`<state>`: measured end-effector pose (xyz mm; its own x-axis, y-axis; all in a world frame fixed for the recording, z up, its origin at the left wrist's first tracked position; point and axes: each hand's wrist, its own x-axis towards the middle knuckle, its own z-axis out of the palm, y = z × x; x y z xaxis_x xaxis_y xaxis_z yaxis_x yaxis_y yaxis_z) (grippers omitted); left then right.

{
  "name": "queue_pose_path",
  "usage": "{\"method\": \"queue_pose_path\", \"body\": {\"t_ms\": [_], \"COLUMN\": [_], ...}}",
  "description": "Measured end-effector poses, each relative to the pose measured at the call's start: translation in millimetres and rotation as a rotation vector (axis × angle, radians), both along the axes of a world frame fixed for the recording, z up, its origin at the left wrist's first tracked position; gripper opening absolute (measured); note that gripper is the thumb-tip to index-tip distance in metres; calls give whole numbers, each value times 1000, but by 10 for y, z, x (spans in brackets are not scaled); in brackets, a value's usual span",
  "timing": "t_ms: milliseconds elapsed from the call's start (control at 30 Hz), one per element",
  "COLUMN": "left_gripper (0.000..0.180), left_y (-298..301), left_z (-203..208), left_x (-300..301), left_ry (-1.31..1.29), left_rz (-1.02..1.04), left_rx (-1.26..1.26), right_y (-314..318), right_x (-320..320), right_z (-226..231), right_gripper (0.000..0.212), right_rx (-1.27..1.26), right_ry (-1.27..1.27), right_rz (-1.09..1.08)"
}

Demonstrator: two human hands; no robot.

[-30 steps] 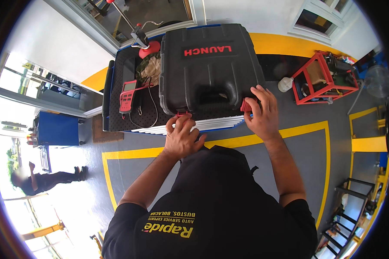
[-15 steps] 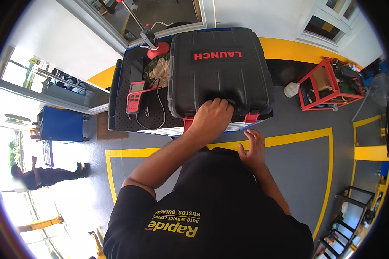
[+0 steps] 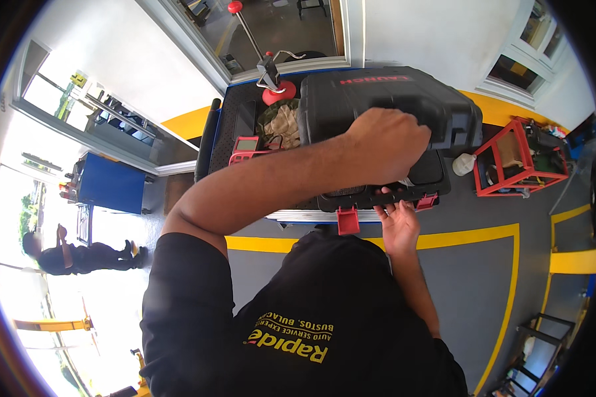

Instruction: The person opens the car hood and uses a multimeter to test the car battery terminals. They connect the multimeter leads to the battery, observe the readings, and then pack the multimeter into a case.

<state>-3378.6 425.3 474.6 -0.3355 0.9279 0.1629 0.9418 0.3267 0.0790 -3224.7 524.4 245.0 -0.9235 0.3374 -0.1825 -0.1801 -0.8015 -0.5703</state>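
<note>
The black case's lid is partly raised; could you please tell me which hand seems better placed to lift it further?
Probably the left hand: it is at the front of the raised lid, while the right hand is lower, at the base's front edge.

Left elbow (image 3: 187, 210) bent, left forearm (image 3: 281, 171) angled rightward, left hand (image 3: 392, 142) curled, right hand (image 3: 400, 226) lower, loosely uncurled, turned palm-up

Head-lvl fisheye cam, facing dn

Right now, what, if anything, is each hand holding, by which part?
The left hand appears to hold the black case's lid by its front edge, fingertips hidden; the right hand touches the base's front edge.
</note>
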Motion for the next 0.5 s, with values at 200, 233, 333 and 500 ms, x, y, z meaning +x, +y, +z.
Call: {"method": "queue_pose_path", "body": {"t_ms": [200,233,333,500], "left_gripper": [24,22,22,29], "left_y": [315,340,446,513], "left_z": [1043,1290,1266,490], "left_x": [-788,-919,-1934,-3647], "left_ry": [-37,-170,-209,-69], "left_rz": [106,204,256,205], "left_rx": [78,40,68,21], "right_y": [266,313,303,171], "right_x": [163,196,327,410], "right_z": [51,26,13,120], "right_gripper": [26,24,17,15], "right_rx": [122,154,191,268], "right_ry": [-88,-104,-214,-319], "right_rz": [-179,-226,-374,-449]}}
